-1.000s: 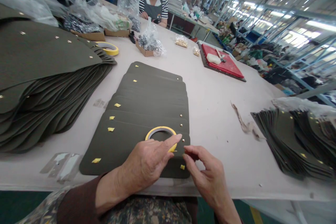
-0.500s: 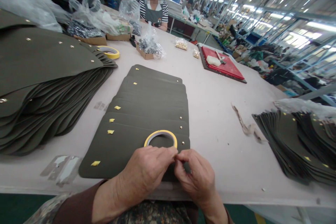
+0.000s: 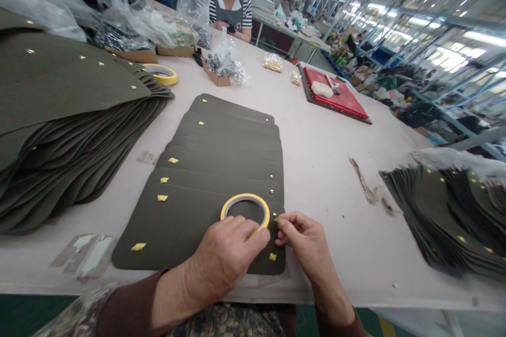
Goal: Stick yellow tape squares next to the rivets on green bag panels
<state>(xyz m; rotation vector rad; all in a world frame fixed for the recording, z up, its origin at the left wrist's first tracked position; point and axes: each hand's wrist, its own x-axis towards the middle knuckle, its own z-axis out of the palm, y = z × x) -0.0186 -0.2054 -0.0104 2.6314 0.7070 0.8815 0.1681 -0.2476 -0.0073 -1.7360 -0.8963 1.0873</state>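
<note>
Several overlapping dark olive panels [image 3: 225, 168] with rounded corners lie before me on the table. Along their left side runs a row of small yellow tape pieces [image 3: 162, 198]; along the right are metal snaps, with one more tape piece [image 3: 272, 257] near the front corner. My left hand [image 3: 233, 247] is closed on a roll of yellow tape [image 3: 264, 204], tilted over the front panel. Pinched between the fingertips of my right hand [image 3: 302, 234] is a small bit of yellow tape [image 3: 276, 219], close beside a snap [image 3: 274, 215].
A large stack of olive panels [image 3: 71, 95] fills the left, another stack [image 3: 427, 216] the right. Further back are a second tape roll [image 3: 162, 75], bagged parts in a box [image 3: 221, 71] and a red board [image 3: 340, 95]. A person [image 3: 229, 5] sits across the table.
My hands have parted: the right moved slightly right with a torn bit of tape, the left kept the roll. The tape piece at the front right corner is now uncovered.
</note>
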